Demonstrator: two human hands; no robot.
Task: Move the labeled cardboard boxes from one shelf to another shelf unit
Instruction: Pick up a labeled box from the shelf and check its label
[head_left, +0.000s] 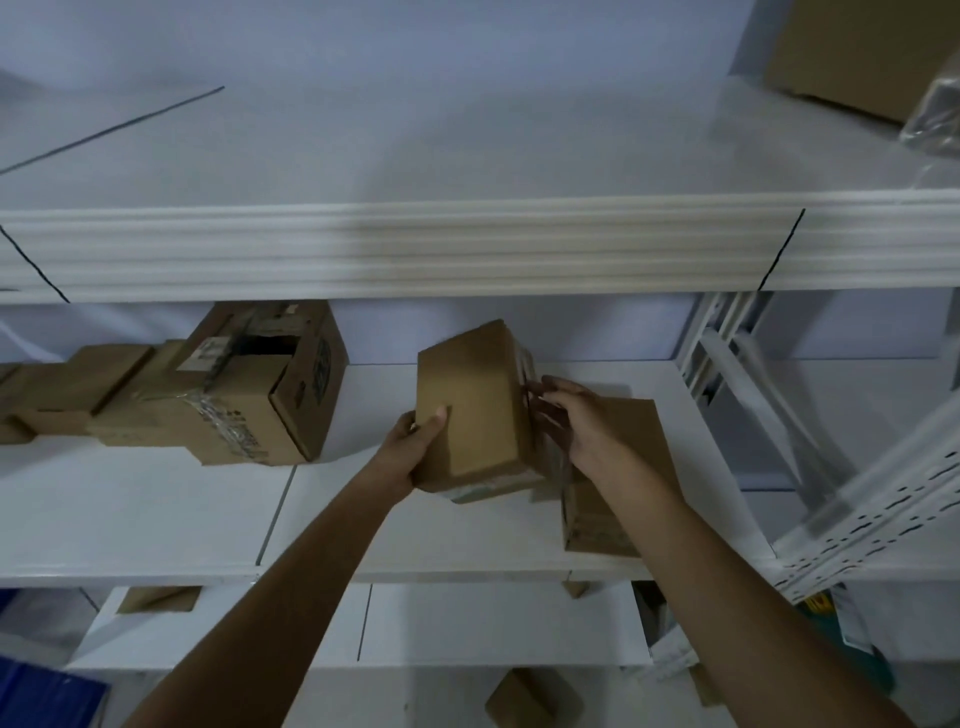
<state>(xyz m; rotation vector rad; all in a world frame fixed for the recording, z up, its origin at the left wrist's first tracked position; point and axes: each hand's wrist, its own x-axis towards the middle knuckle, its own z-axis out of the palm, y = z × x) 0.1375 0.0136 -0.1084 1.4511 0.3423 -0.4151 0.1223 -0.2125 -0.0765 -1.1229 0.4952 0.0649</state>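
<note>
The small box (475, 405) is plain brown cardboard, matt and smooth. The larger box (244, 395) is the same cardboard (with glossy clear tape across it). The shelf (156, 509) is white painted metal, smooth with a faint sheen.

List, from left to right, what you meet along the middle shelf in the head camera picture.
Row of small cardboard boxes → large taped box → left hand → held box → right hand → perforated shelf upright.
</note>
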